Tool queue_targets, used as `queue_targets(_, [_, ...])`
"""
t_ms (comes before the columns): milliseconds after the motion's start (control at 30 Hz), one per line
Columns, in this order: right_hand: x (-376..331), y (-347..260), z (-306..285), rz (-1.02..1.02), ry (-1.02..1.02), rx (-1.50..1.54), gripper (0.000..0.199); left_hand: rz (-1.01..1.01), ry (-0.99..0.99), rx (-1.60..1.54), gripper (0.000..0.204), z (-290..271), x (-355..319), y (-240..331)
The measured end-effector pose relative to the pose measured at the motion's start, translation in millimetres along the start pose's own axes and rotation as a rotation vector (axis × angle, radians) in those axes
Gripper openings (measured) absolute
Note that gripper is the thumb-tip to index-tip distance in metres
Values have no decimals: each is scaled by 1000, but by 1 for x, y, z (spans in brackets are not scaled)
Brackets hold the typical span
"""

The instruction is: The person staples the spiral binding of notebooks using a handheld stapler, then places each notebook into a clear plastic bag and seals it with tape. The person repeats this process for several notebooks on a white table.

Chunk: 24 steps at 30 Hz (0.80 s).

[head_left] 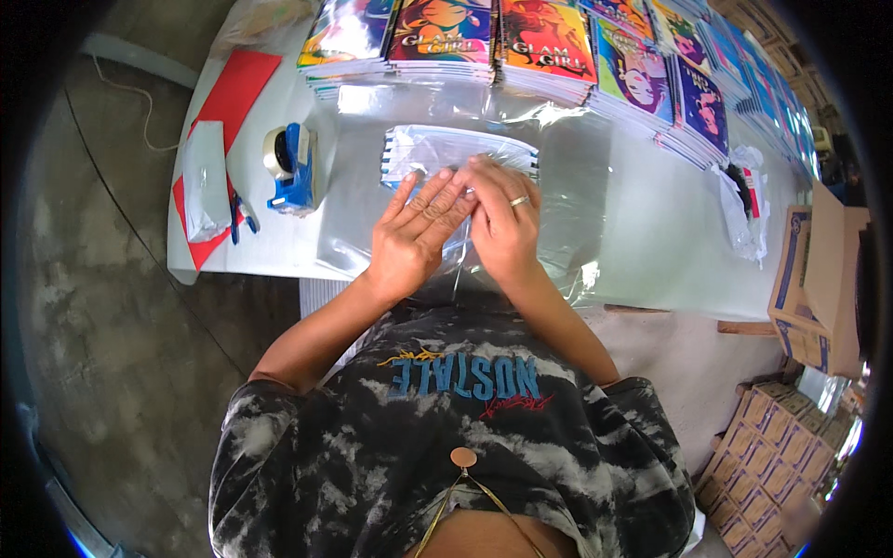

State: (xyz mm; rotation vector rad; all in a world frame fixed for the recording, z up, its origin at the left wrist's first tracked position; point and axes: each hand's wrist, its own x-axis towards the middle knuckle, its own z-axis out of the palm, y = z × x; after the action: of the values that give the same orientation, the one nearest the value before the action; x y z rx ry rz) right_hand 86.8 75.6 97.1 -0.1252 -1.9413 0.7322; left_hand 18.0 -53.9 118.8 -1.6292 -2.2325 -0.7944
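A stack of notebooks [456,139] with banded edges lies near the table's front, covered by clear plastic film [567,200] that spreads out around it. My left hand [414,232] rests palm down over the near side of the stack, fingers stretched out and slightly spread; its thumb is hidden. Close against it, my right hand [505,219], with a ring on one finger, has its fingers bent together onto the film at the stack's middle. Both sets of fingertips meet there. What lies under the palms cannot be seen.
Stacks of colourful illustrated notebooks [442,37] line the table's far side. To the left stand a blue tape dispenser [296,172], a white wrapped block [206,177] and red sheets [237,88]. Crumpled white plastic [744,209] lies at right, near an open cardboard box [805,288].
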Motion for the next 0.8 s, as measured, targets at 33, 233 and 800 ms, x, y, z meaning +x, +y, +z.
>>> queue_targets(33, [0,3,-3,-42,-57,-40,27,7,17,-51,41,-1,-5,-2])
queue_targets(233, [1,8,-4,-131,-58,-121,12,-685,487,-42,32,-52,-20,-76])
queue_targets(800, [1,2,0,-168,-91,-140,16,-1350,74,-878,20,-54,-190,-189])
